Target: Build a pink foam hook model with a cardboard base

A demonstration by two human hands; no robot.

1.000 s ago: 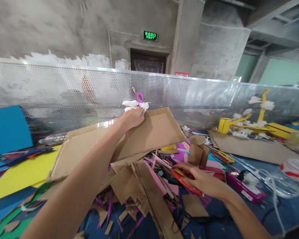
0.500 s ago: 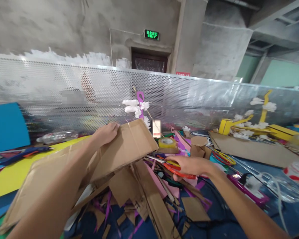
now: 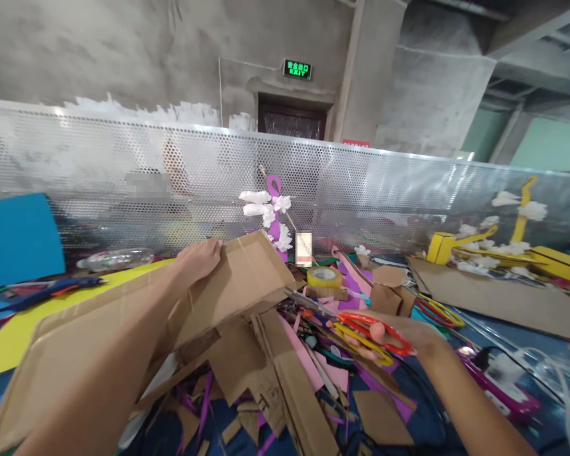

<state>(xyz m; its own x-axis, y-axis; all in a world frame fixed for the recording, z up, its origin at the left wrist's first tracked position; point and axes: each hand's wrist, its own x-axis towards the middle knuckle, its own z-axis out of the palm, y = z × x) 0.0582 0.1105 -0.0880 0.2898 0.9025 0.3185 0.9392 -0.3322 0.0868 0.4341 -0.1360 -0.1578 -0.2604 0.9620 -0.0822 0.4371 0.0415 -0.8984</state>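
Note:
My left hand (image 3: 200, 263) grips the upper edge of a long folded piece of cardboard (image 3: 240, 273), its fingers bent over the far side. The cardboard is tilted and stretches to the lower left. In my right hand (image 3: 384, 335) is a pair of scissors (image 3: 377, 330) with red and yellow handles, fingers and thumb through the loops. Their blades point left, with the tips close to the cardboard's right end; whether they touch it I cannot tell. A roll of yellow tape (image 3: 323, 277) lies just behind the blades.
Cardboard scraps (image 3: 240, 354) and paper strips litter the blue table below my hands. A glue gun (image 3: 52, 292) and a plastic bottle (image 3: 118, 258) lie at left. On the right are a purple power strip (image 3: 498, 389) and yellow box models (image 3: 441, 248). A perforated metal screen (image 3: 384, 190) stands behind.
My right hand has turned palm-up, bringing the scissors' red and yellow loops into plain view. The cardboard's right end has shifted slightly down and left. My left hand keeps its hold.

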